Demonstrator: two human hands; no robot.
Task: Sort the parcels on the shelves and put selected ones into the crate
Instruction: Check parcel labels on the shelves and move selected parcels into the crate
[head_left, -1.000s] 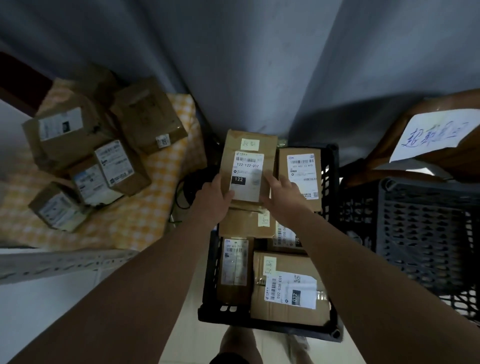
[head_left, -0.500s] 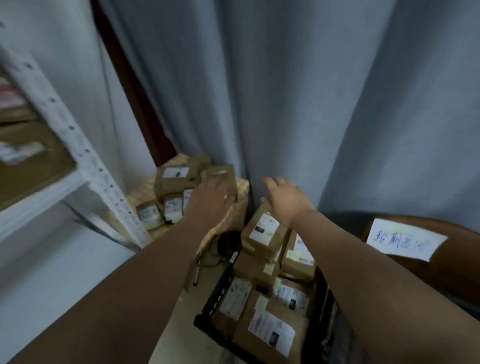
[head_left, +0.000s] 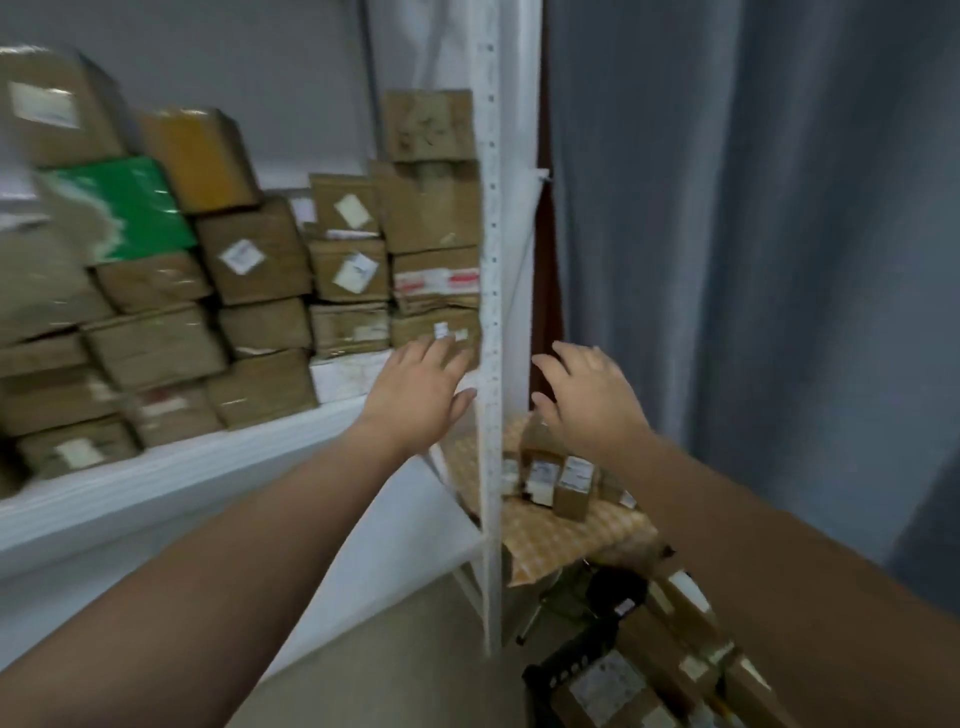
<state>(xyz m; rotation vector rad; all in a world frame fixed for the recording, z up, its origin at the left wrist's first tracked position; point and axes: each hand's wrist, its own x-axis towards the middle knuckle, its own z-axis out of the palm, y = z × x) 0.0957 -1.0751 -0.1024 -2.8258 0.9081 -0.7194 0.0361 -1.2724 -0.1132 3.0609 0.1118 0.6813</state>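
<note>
White shelf (head_left: 156, 483) of stacked cardboard parcels (head_left: 254, 249) stood ahead of both hands; sorting looked partway done.
Empty and spread wide, left hand (head_left: 421, 395) and right hand (head_left: 587, 400) reached forward; black crate (head_left: 561, 670), below the right hand, was already part-filled.

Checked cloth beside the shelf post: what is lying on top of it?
Several small brown parcels with white labels stand on the checked cloth. The right hand and the shelf post cover the far ones, so their count is unclear.
</note>
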